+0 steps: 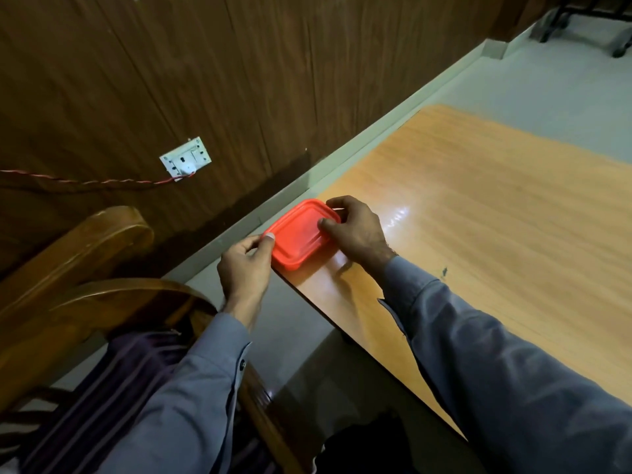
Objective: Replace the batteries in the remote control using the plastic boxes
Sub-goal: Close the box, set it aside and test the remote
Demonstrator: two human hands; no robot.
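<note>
- Wood-grain table point(478, 213) fills the right side of the view, glossy, with a grey floor point(564, 83) beyond it and dark wood panelling point(171, 63) to the left.
- One plastic box point(302, 234) sits at the table's near-left corner, close to both edges; its red lid point(297, 230) is on, and the body under it hardly shows.
- Left hand point(244, 265) is off the table edge, thumb tip pressed on the lid's left rim, the other fingers curled below and mostly hidden, so it pinches the box's left end.
- Right hand point(355, 230) lies over the box's far right end, thumb on top of the lid and fingers wrapped round the far corner, gripping it.
- Both arms wear grey-blue sleeves point(513, 371), the right one lying across the table.
- Neither a remote nor batteries can be made out.
- Wooden chair point(78, 254) with a curved back stands at lower left, striped cloth point(102, 388) draped on it.
- White socket point(185, 159) is fixed on the panelling, with a twisted red wire point(85, 182) running left from it.
</note>
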